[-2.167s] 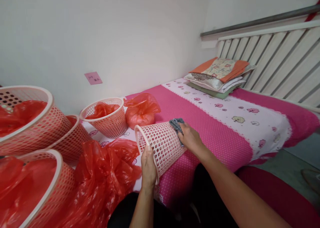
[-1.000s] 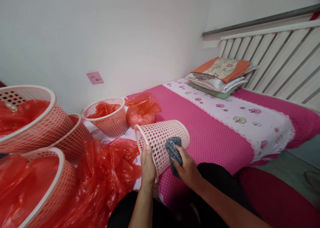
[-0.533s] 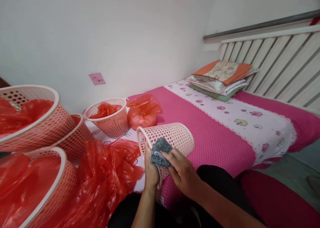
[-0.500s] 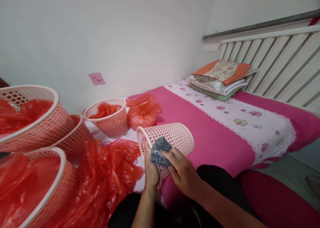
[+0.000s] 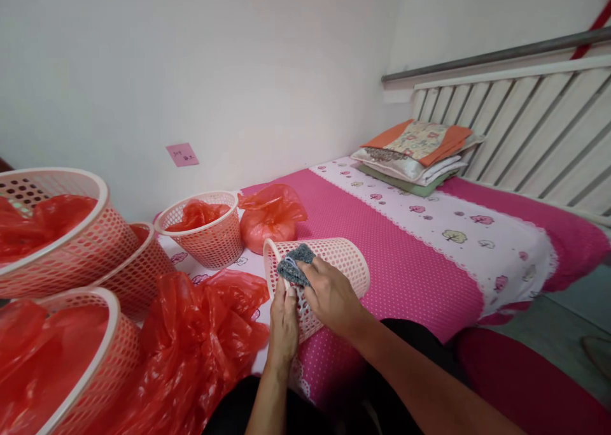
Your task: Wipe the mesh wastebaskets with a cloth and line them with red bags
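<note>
A pale pink perforated plastic basket [image 5: 337, 260] lies on its side on the bed, its mouth facing left. My left hand [image 5: 283, 323] grips its rim from the near side, fingers closed over the edge. In my right hand [image 5: 334, 295] is a dark grey cloth [image 5: 296, 264], folded and pressed against the rim and the upper side of the basket, just above my left fingers. Part of the basket's near side is hidden behind both hands.
Several pink baskets [image 5: 105, 374] lined with red bags stand at the left. A crumpled red plastic bag [image 5: 200, 333] and a tied red bag [image 5: 271, 221] lie near them. Folded cushions [image 5: 420, 145] are stacked by the white slatted headboard [image 5: 520, 129]. A dark red round seat [image 5: 520, 377] is at lower right.
My right hand has moved the cloth up and slightly left along the basket's rim. My left hand has shifted a little on the rim. The basket stays on its side.
</note>
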The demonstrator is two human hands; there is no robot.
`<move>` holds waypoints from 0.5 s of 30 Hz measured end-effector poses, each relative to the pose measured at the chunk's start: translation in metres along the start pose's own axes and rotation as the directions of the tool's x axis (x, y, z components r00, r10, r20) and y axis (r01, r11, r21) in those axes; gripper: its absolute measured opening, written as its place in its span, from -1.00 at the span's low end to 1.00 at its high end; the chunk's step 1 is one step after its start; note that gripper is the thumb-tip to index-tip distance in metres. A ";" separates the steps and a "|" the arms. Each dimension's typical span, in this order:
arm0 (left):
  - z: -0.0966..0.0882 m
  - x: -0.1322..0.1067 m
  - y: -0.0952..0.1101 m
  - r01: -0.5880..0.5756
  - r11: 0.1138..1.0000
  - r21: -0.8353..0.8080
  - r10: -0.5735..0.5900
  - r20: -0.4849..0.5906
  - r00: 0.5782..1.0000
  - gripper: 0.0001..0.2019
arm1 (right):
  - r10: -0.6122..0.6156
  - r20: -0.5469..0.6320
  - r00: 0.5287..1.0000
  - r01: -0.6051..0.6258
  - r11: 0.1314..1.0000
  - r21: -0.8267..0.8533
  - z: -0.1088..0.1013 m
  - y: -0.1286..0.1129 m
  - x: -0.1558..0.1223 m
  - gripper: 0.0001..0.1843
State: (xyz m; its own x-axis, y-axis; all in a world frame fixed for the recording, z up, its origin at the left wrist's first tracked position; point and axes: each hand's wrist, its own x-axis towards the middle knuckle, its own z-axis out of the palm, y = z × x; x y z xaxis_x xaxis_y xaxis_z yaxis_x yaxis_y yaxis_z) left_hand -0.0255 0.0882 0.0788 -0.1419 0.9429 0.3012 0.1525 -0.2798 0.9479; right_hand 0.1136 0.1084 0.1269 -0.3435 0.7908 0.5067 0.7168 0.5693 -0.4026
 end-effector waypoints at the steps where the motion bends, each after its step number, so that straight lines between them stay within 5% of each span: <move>1: 0.000 0.000 0.000 0.006 1.000 -0.012 -0.006 -0.008 1.000 -0.40 | 0.004 -0.007 1.000 -0.005 0.999 -0.031 0.001 0.003 0.004 -0.44; 8: 0.004 -0.001 -0.002 0.075 0.995 -0.072 -0.077 -0.029 0.997 -0.41 | 0.116 -0.062 0.991 -0.123 0.985 -0.124 0.004 0.047 0.015 -0.46; 15: 0.004 -0.002 -0.004 0.121 0.990 -0.075 -0.124 -0.041 0.991 -0.38 | 0.330 -0.148 0.932 -0.354 0.916 -0.187 0.003 0.121 -0.012 -0.48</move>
State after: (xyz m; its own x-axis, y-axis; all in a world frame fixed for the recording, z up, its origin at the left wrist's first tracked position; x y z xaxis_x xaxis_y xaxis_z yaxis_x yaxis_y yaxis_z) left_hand -0.0217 0.0884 0.0737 -0.1993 0.9622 0.1855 0.0603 -0.1769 0.9824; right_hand 0.2022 0.1681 0.0697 0.0058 0.8917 0.4526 0.8919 0.2000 -0.4055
